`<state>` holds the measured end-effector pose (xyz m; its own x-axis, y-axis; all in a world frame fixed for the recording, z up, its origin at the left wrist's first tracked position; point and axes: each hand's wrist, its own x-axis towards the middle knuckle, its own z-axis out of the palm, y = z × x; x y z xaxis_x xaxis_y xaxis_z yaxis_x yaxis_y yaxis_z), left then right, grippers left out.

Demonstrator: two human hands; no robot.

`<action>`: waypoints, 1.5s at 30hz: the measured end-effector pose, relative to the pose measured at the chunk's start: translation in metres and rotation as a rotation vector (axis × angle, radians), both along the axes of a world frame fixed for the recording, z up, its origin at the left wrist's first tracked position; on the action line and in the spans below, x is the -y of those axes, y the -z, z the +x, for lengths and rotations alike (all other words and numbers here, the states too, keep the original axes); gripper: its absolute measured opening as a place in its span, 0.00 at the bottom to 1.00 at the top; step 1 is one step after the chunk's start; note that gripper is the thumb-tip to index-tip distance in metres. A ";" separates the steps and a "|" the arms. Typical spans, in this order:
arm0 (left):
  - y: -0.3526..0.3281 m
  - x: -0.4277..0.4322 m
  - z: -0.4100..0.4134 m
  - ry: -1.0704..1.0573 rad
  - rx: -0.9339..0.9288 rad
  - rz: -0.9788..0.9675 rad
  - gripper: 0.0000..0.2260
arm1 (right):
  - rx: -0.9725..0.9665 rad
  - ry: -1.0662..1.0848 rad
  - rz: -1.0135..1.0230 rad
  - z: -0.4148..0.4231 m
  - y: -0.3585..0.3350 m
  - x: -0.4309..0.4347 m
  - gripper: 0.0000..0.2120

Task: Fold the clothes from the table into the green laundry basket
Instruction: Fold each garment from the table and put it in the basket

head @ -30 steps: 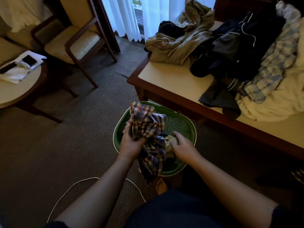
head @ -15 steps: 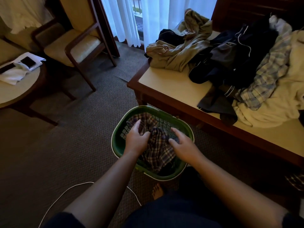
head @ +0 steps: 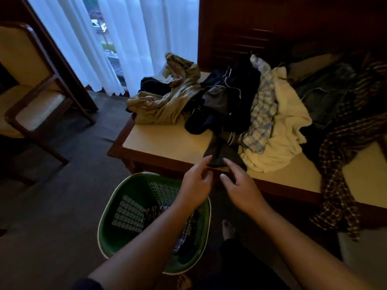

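Note:
The green laundry basket (head: 117, 233) stands on the carpet in front of the table (head: 159, 141), with a folded plaid garment (head: 152, 212) lying inside, partly hidden by my left forearm. A pile of clothes covers the table: a khaki garment (head: 167, 105), dark navy clothes (head: 222, 101), a light checked shirt (head: 261, 114), a cream towel (head: 287, 126) and a dark plaid shirt (head: 343, 147). My left hand (head: 194, 185) and my right hand (head: 240, 187) are both empty with fingers apart, side by side just short of a dark grey garment (head: 217, 153) hanging at the table's front edge.
A wooden armchair (head: 35, 97) with a cream cushion stands at the left. White curtains (head: 134, 38) hang behind the table, and a dark wooden headboard (head: 272, 28) rises behind the pile. My bare foot (head: 228, 229) is on the carpet right of the basket.
Both hands have let go of the plaid garment, which stays in the basket, and have risen toward the table's front edge. The view has tilted up and right.

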<state>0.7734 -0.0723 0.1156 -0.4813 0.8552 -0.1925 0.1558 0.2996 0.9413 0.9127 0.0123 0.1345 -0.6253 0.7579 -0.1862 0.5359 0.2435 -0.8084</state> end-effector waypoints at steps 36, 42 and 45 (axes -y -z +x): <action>-0.081 -0.284 0.014 -0.062 0.737 0.215 0.12 | -0.459 0.059 0.193 0.037 -0.028 -0.303 0.09; -0.109 -0.275 0.001 0.317 0.570 0.179 0.15 | -0.324 -0.113 0.340 0.040 -0.009 -0.335 0.32; -0.098 -0.276 -0.008 0.103 0.571 0.304 0.32 | -0.558 -0.136 -0.300 0.044 -0.017 -0.322 0.24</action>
